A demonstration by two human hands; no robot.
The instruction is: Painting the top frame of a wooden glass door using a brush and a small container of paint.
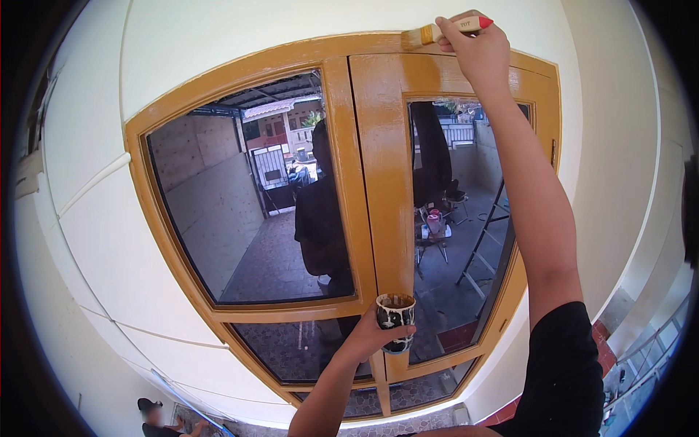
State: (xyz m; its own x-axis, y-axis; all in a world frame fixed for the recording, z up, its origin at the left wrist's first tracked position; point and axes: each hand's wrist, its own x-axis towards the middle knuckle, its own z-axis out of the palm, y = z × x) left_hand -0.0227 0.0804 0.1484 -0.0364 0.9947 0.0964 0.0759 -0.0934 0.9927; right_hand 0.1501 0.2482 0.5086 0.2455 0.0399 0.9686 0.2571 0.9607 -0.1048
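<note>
My right hand (477, 51) is raised to the top of the orange-brown wooden window frame (382, 175), closed round the handle of a paintbrush (464, 25). The handle is pale wood with a red end, and its bristles point left against the frame's top rail. Lower down, in front of the middle post, my left hand (370, 336) grips a paint-streaked cup (396, 315). The cup stands upright, with brownish paint visible inside its rim. Both glass panes mirror the yard behind me and a dark figure.
White wall (240, 29) borders the frame at the top and left. A person in a dark cap (151, 405) is low at the lower left, near a long blue pole (178, 393). A metal ladder (652, 371) is at the lower right.
</note>
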